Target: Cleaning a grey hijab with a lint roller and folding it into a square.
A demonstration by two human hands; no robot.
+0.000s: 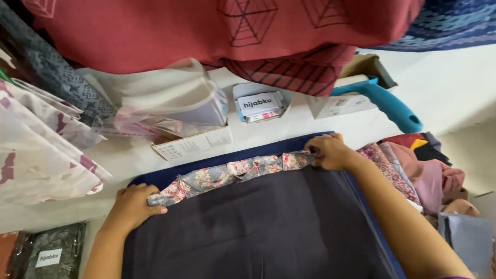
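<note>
Dark charcoal cloth (256,239), smooth and flat, fills the near part of the view, lying over a navy blue fabric (214,163) whose edge shows as a border along the far side and down the right. Along the far edge of the charcoal cloth runs a folded strip of floral fabric (233,173), pale grey with pink and red flowers, stretched between both hands. Left hand (134,203) is closed down on the strip's left end, fingers curled over it and pressing it to the cloth. Right hand (330,152) pinches the strip's right end between thumb and fingertips, the knuckles raised. Beyond the navy edge, on the white surface (468,87), sit a clear plastic bag of folded cloth (174,107), a small white printed card (192,144) and a small packet with a label (260,104). A teal plastic handle (390,107) lies to the right of these. Red patterned fabric (232,17) hangs above. Folded pink and mauve cloths (425,176) are heaped beside the right forearm, and two bagged dark and rust fabrics (28,266) lie at the lower left.
</note>
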